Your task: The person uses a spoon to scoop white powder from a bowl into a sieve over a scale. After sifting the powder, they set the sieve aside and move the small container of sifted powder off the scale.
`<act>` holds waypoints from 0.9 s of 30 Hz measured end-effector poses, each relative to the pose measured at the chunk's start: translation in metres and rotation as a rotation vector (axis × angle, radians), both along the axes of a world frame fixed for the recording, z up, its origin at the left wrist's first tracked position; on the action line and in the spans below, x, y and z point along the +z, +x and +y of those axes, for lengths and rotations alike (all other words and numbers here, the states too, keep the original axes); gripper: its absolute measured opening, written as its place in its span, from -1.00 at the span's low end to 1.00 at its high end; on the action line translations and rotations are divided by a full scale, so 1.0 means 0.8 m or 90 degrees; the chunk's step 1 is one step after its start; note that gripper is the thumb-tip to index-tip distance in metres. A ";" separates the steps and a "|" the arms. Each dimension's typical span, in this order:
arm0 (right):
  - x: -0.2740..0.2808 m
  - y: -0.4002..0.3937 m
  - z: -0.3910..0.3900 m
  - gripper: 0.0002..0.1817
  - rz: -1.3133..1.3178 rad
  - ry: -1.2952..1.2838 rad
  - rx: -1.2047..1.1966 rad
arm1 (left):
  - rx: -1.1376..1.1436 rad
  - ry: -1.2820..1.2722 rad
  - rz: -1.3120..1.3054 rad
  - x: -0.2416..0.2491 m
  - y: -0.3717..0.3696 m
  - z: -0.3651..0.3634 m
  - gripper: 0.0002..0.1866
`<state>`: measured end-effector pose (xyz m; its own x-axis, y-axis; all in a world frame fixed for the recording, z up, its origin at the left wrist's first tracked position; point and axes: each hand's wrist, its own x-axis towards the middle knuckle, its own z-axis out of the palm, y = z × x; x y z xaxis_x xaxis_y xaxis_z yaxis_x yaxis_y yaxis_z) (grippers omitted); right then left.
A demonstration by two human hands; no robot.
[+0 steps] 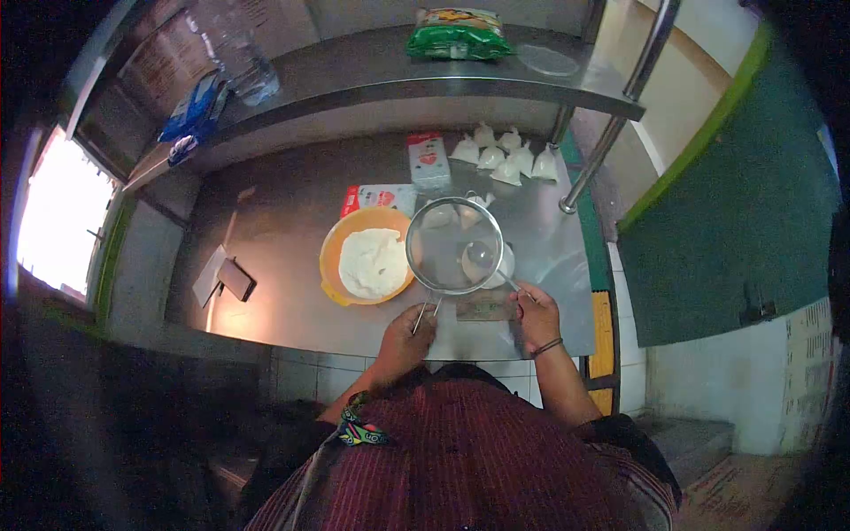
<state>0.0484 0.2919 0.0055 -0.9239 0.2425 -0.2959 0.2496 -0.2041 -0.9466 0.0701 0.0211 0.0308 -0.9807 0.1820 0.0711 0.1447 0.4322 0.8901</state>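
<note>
At the front edge of a stainless-steel table (292,326), we look down past a maroon striped garment (478,451) and a multicolored lanyard (361,429) to two bare hands at work. The left hand (411,334) has its fingers closed around the wire handle of a round fine-mesh sieve (450,243). The right hand (538,317), a dark band (547,347) at its wrist, grips the handle of a metal spoon (481,255), whose rounded bowl lines up with the right part of the mesh; we cannot tell whether it rests against the wire. Below the right half of the sieve, we make out a flat rectangular object (482,309), too dim to name.

To the left, an orange-yellow plastic bowl (329,257) holds a mound of white powder (372,261), its right rim partly overlapped by the sieve. Farther left, we see a dark phone-like object (236,279) beside a pale flat piece (209,276).

Behind the bowl, a red-and-white carton (381,198) lies flat, while a second carton (428,161) sits farther back. To its right, we find a cluster of small knotted plastic bags (506,157) filled with white contents. Above, a metal shelf (354,78) bears a blue packet (195,108), a clear plastic container (235,57), a green package (457,37) and a clear round lid (547,60)
</note>
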 end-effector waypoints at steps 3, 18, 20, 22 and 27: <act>0.010 -0.016 -0.028 -0.68 0.004 -0.039 0.042 | 0.073 0.187 -0.208 0.014 0.009 -0.021 -0.70; 0.028 -0.093 -0.179 -0.65 0.051 0.086 0.219 | 0.238 0.040 -0.025 0.024 0.019 -0.152 -0.68; 0.044 -0.096 -0.197 -0.65 0.045 0.168 0.203 | 0.245 0.095 -0.063 0.019 0.012 -0.166 -0.68; 0.000 -0.112 -0.193 -0.65 0.137 0.244 0.185 | 0.246 0.056 -0.072 0.022 0.006 -0.180 -0.68; 0.036 -0.110 -0.216 -0.65 0.145 0.247 0.126 | 0.190 -0.023 -0.089 0.040 -0.010 -0.214 -0.65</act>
